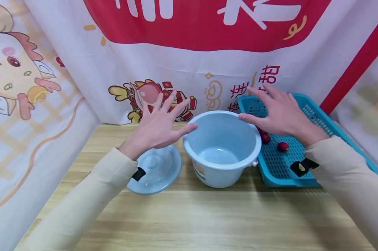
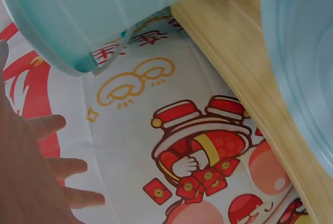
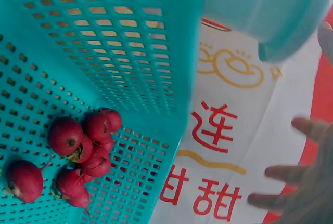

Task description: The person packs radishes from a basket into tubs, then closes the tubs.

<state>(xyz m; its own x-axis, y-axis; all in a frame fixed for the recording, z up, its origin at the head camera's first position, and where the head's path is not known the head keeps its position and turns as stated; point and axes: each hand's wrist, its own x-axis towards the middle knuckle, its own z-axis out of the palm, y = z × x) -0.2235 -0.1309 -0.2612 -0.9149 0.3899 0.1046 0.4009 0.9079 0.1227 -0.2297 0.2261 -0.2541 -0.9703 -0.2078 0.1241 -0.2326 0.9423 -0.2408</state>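
On the tabletop (image 1: pixel 189 221), the basket (image 1: pixel 275 182) stands just right of the upright bucket (image 1: pixel 220 176); the lid (image 1: pixel 158 176) lies left of it. The left hand (image 1: pixel 158 127) and right hand (image 1: pixel 280 113) hover near the bucket's rim, fingers spread apart. Radishes (image 3: pixel 65 135) lie in the basket.

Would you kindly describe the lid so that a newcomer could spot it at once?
On the wooden table in the head view, find the pale-blue bucket. Just left of it, partly hidden by the left sleeve, lies the lid. It is a shallow, round disc, unlike the deep bucket and the perforated teal basket.
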